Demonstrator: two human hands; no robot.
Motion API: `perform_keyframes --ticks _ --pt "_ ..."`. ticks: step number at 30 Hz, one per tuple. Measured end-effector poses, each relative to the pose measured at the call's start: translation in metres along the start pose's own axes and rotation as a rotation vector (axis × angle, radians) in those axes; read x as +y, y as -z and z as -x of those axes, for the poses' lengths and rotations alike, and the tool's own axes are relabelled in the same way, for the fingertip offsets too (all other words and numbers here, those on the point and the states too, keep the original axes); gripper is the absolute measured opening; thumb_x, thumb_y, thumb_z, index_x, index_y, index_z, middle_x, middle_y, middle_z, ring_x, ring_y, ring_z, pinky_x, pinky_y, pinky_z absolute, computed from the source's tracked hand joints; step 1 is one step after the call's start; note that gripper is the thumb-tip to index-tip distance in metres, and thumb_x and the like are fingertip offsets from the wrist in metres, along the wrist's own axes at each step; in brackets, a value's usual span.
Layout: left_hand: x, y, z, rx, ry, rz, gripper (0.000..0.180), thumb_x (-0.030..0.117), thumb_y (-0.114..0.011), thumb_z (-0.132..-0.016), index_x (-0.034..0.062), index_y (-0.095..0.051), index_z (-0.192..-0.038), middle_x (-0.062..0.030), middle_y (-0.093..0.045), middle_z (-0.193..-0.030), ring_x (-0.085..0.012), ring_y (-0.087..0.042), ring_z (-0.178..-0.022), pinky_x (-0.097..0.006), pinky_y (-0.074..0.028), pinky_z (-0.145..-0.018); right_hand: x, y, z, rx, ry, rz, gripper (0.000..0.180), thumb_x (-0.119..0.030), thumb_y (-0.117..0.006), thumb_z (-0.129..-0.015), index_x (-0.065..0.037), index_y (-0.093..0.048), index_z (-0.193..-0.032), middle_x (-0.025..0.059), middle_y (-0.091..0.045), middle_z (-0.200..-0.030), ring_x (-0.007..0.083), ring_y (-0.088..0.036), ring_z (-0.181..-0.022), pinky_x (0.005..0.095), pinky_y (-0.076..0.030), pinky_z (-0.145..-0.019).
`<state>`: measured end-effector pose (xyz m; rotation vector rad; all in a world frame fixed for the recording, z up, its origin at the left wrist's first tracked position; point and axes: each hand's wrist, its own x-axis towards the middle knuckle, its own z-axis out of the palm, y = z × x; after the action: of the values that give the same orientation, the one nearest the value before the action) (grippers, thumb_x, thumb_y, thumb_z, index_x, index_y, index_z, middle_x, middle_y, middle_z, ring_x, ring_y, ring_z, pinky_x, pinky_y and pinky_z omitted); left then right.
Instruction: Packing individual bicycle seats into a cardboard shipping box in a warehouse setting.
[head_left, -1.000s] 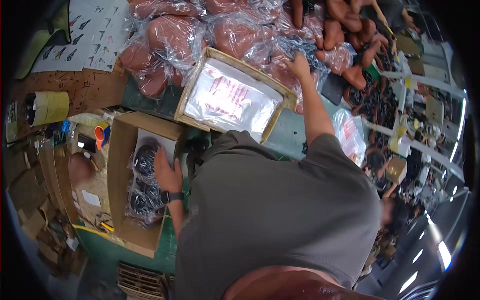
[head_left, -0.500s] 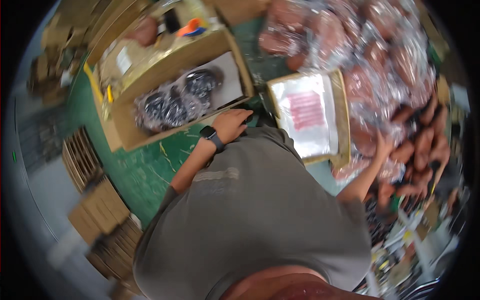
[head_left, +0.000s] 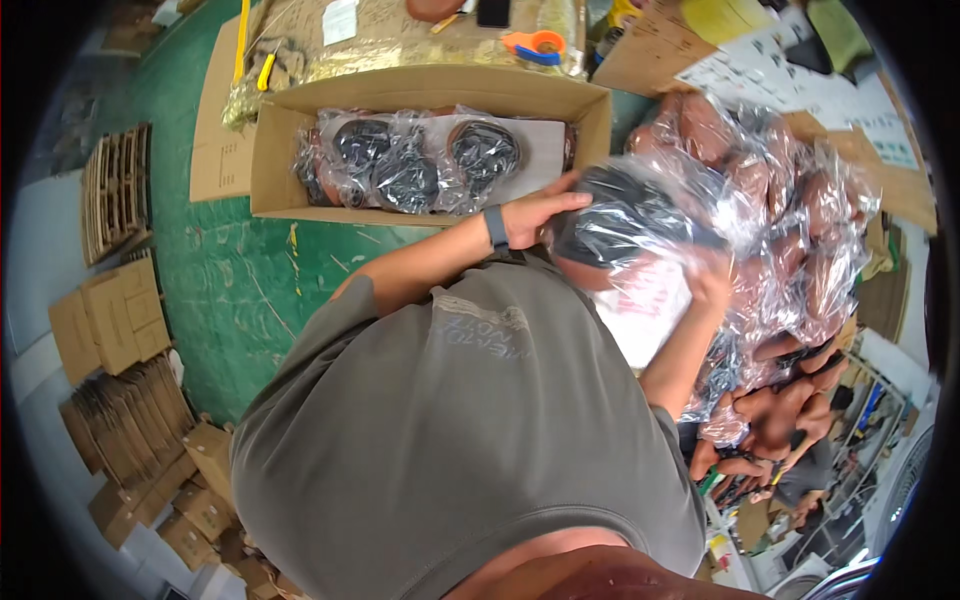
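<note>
Between my hands is a brown, rounded item with a black top in clear plastic wrap (head_left: 625, 220), blurred by motion. My left hand (head_left: 535, 215), with a dark watch on its wrist, grips its left side. At its right side my right hand (head_left: 708, 282) holds the wrap, fingers partly hidden. Left of it stands an open long cardboard box (head_left: 430, 93). Inside lie several similar black-and-brown wrapped items (head_left: 405, 180) and a pale sheet (head_left: 540, 150). Under the held item shows a white package with red print (head_left: 645, 320).
Many brown wrapped pieces (head_left: 800, 230) are piled at the right. Behind the box is a taped surface (head_left: 400, 45) with a yellow cutter (head_left: 265, 72), an orange-and-blue tape dispenser (head_left: 535, 47) and a black phone (head_left: 493, 12). Stacked cardboard (head_left: 125, 405) stands at the left on green floor.
My right hand has brought a wrapped item from the pile to in front of me. My left hand has moved right and taken hold of it. My view has turned toward the right.
</note>
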<state>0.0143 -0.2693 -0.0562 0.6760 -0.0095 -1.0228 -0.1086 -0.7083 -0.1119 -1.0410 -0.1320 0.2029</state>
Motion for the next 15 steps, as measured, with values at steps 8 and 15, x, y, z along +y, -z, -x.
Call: perform_keyframes --ticks 8,15 --pt "-0.023 0.194 0.104 0.498 -0.372 -0.862 0.101 0.034 -0.098 -0.083 0.0006 -0.035 -0.155 -0.0226 -0.051 -0.15 -0.0367 -0.051 -0.145 -0.047 -0.038 -0.127 0.194 -0.174 -0.323 0.377 -0.563 0.377 0.075 -0.021 -0.092 -0.086 0.008 -0.053 -0.144 0.0172 -0.073 -0.127 0.0251 -0.073 -0.111 0.0401 -0.063 -0.089" --pt "0.013 0.25 0.204 0.72 -0.406 -0.821 0.067 0.024 -0.086 -0.096 0.0041 -0.057 -0.154 -0.0178 -0.071 -0.142 -0.0308 -0.07 -0.13 -0.044 -0.055 -0.11 0.358 -0.147 -0.369 0.526 -0.729 1.506 0.096 -0.044 -0.09 -0.079 0.001 -0.034 -0.143 0.0326 -0.072 -0.132 0.0465 -0.072 -0.125 0.0506 -0.057 -0.108"
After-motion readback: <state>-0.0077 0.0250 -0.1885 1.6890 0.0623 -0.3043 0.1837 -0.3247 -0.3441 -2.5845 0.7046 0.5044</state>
